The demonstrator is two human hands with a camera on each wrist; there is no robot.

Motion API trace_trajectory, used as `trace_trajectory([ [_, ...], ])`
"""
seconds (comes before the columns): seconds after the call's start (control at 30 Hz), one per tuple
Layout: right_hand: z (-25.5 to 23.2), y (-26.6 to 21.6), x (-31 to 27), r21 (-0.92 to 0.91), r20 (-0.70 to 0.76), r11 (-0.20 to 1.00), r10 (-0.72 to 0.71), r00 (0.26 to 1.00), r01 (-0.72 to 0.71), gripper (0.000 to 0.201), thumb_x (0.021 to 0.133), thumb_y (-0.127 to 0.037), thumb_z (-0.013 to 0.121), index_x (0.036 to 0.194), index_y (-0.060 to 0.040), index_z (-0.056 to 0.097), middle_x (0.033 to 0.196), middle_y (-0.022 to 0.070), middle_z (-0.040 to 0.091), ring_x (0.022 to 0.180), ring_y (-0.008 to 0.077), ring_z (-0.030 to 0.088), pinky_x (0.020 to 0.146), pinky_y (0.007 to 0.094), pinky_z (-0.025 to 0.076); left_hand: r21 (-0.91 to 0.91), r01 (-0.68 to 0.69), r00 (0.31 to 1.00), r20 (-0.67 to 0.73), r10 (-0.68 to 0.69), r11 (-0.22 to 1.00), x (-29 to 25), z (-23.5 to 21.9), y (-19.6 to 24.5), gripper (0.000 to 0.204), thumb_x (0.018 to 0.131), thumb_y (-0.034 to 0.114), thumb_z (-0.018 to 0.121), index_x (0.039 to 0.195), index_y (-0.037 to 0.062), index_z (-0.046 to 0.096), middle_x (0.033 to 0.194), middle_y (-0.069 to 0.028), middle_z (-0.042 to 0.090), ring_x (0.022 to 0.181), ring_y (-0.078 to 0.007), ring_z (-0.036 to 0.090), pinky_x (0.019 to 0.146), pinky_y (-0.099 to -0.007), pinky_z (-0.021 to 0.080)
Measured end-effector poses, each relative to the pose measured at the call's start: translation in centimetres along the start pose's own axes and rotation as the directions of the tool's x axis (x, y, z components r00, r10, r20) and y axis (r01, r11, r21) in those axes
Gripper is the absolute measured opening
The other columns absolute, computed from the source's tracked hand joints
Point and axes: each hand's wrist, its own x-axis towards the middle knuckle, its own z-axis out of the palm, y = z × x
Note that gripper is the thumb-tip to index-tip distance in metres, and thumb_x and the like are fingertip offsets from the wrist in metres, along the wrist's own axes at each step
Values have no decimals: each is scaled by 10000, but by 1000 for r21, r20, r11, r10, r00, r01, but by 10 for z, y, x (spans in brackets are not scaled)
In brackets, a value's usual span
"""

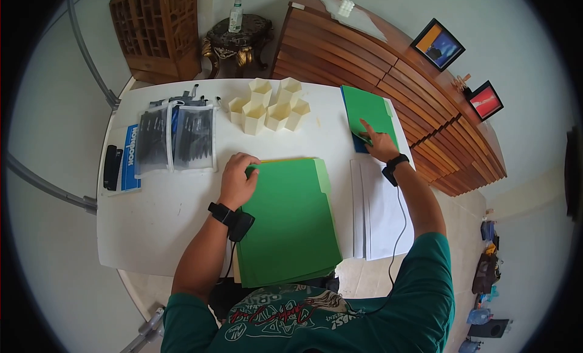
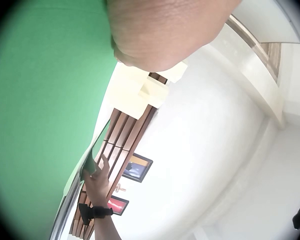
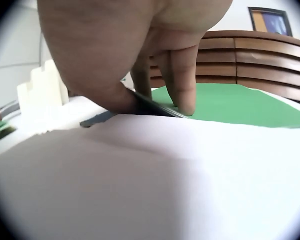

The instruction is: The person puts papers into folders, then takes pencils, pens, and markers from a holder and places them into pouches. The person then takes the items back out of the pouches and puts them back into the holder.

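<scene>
A stack of green folders (image 1: 288, 222) lies at the table's front edge, with a yellow edge showing along its top. My left hand (image 1: 235, 178) rests at the stack's upper left corner, fingers loosely bent along the edge; in the left wrist view the fingertips are hidden. Farther right lies a green folder (image 1: 378, 113) with a dark blue one (image 1: 359, 144) beneath it. My right hand (image 1: 381, 148) pinches the green folder's near left corner. In the right wrist view the thumb (image 3: 117, 97) is at the lifted edge and the fingers press on top.
White paper sheets (image 1: 384, 213) lie right of the stack. Cream hexagonal holders (image 1: 278, 115) stand at the back. Mesh zip pouches (image 1: 193, 137), a blue notebook (image 1: 130, 162) and a black stapler (image 1: 111, 168) lie left. A wooden cabinet (image 1: 340, 43) stands behind the white table (image 1: 164, 225).
</scene>
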Motion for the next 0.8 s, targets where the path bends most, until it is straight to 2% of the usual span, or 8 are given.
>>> trace_trajectory([
  [0.13, 5, 17, 1, -136, -46, 987, -88, 995, 81, 476, 896, -50, 625, 1356, -172, 615, 1144, 203, 702, 919, 403, 692, 830, 460, 565, 36, -37, 999, 8, 37, 999, -1, -2, 1, 212, 799, -36, 653, 997, 40, 640, 1027, -130, 644, 1014, -349, 606, 889, -425, 488],
  [0.2, -9, 6, -3, -42, -222, 942, 317, 922, -333, 312, 930, -93, 566, 1202, -142, 711, 1123, 199, 707, 978, 391, 683, 877, 487, 541, 28, -45, 999, 0, 45, 999, -1, -3, 1, 216, 800, -35, 651, 1002, 42, 644, 1030, -132, 648, 1013, -352, 606, 888, -429, 490],
  [0.23, -26, -8, -10, -93, -320, 937, 292, 901, -337, 331, 944, -84, 520, 1210, -144, 708, 1072, 171, 731, 941, 366, 704, 825, 450, 567, 21, -50, 999, 7, 50, 999, -2, -3, 1, 221, 801, -35, 648, 1008, 43, 647, 1033, -134, 652, 1013, -356, 607, 887, -434, 491],
  [0.33, -88, -87, -51, -314, -644, 947, -155, 749, -74, 329, 902, 20, 564, 1183, -72, 709, 1170, 142, 718, 1087, 287, 700, 885, 365, 580, -11, -13, 1000, 5, 13, 1000, -2, 0, -4, 222, 826, -24, 640, 1038, 42, 648, 1041, -141, 661, 1015, -367, 609, 890, -438, 492],
  [0.5, -88, -250, -162, -237, -529, 968, -203, 824, 86, 346, 760, 90, 614, 1045, -57, 745, 1061, 102, 745, 1044, 270, 713, 874, 365, 564, -244, 80, 994, -57, -96, 967, -2, 6, -13, 220, 910, 75, 631, 1125, 33, 640, 1131, -147, 674, 1120, -355, 605, 976, -430, 465],
  [0.63, -36, -320, -211, -12, -212, 980, -197, 957, 199, 414, 732, -38, 648, 1136, -85, 728, 1263, 105, 671, 1248, 319, 595, 1007, 461, 510, -404, 91, 991, -54, -123, 910, -9, 4, -19, 291, 974, 173, 606, 1222, 22, 618, 1227, -171, 655, 1213, -341, 583, 1031, -394, 438],
  [0.7, -1, -344, -212, 113, -94, 956, -260, 961, 269, 420, 745, -73, 654, 1162, -66, 707, 1259, 105, 668, 1244, 334, 595, 1031, 480, 493, -354, 74, 992, -67, -105, 932, -6, 4, -10, 319, 943, 163, 638, 1226, 19, 620, 1218, -185, 648, 1194, -366, 572, 1032, -417, 437],
  [0.8, 22, -357, -210, 224, -94, 907, -345, 934, 357, 429, 756, -122, 667, 1180, -64, 692, 1273, 114, 653, 1257, 346, 583, 1056, 495, 471, 102, -163, 987, 2, 164, 981, -5, 4, -5, 390, 847, 164, 717, 1200, 19, 637, 1208, -157, 642, 1140, -370, 563, 1022, -463, 434],
])
